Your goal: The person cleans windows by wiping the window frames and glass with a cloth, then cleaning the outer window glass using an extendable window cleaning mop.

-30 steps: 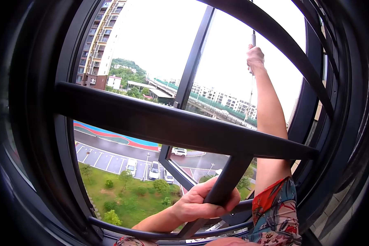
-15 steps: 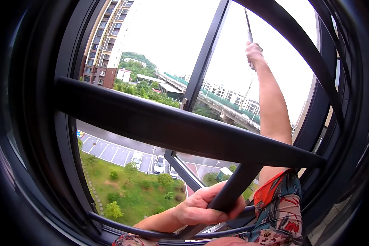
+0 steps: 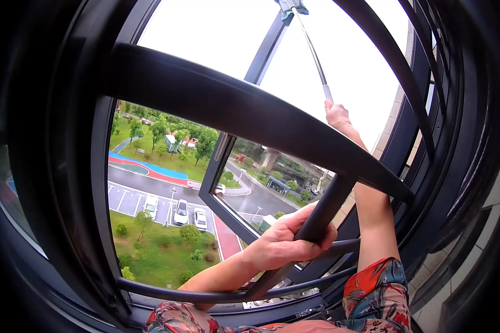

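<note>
My right hand (image 3: 339,116) reaches out past the dark guard rail (image 3: 233,108), closed around the grip of a long-handled window cleaner (image 3: 311,44). The thin metal pole slants up and left. Its head (image 3: 290,8), with blue-green cloth on it, is by the upper part of the outward-swung window sash (image 3: 206,186); whether it touches the glass I cannot tell. Closer to me, my left hand (image 3: 286,236) is wrapped around the slanted dark upright bar (image 3: 329,202) of the rail.
A lower rail (image 3: 178,293) and the window track (image 3: 283,298) cross in front of my body. Curved dark bars (image 3: 383,44) stand at the right. Far below outside lie a lawn (image 3: 155,250), parked cars (image 3: 181,212) and a road, so there is a long drop.
The view has tipped downward, and the cleaner's cloth head has come into sight at the top. My right arm is more bent, its pole leaning left. My left hand keeps hold of the bar.
</note>
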`<state>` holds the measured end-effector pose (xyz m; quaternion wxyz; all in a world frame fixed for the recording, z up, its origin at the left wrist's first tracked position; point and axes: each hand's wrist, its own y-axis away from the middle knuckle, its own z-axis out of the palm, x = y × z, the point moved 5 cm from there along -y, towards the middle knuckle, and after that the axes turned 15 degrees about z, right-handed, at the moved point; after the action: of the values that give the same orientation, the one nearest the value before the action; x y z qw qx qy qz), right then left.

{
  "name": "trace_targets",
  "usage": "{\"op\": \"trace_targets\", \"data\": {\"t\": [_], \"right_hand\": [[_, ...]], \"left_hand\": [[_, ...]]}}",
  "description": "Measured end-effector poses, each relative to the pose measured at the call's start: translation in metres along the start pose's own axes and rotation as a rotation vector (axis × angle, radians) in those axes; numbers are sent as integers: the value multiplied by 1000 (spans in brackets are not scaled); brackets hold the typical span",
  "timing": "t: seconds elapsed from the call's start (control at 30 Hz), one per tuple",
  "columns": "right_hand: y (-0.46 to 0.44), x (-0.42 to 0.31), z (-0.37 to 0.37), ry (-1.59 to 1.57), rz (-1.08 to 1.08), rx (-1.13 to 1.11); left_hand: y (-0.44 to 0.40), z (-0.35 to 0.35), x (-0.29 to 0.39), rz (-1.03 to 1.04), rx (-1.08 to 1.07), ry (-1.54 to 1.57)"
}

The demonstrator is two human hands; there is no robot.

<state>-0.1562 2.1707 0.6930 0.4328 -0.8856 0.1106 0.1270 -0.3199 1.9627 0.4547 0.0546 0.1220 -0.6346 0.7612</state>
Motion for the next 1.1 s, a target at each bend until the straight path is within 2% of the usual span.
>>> {"op": "trace_targets", "data": {"t": [0.23,0.33,0.4,0.47,0.53,0.6,0.73,0.8,0.97,1.1], "right_hand": [[69,94,-16,64,-289,-37],[95,132,-22,53,-516,12],[103,138,-29,56,-559,58],[122,82,-49,101,-303,27],[87,61,-40,168,-89,-27],[55,32,-29,179,-43,15],[8,-20,-19,-21,54,67],[7,-52,-29,-70,116,-18],[-34,-90,-20,-297,153,-21],[-56,-113,-17,-697,170,-212]], "left_hand": [[-2,1,-3,54,17,16],[-1,0,-4,60,13,20],[-2,1,-3,53,10,19],[-3,2,0,41,6,24],[-3,2,0,44,-7,14],[-4,1,0,41,-17,-32],[-1,2,-2,4,4,-15],[-1,2,2,-27,11,-49],[-2,2,1,-58,40,-68],[3,-2,-4,-55,68,-54]]}}
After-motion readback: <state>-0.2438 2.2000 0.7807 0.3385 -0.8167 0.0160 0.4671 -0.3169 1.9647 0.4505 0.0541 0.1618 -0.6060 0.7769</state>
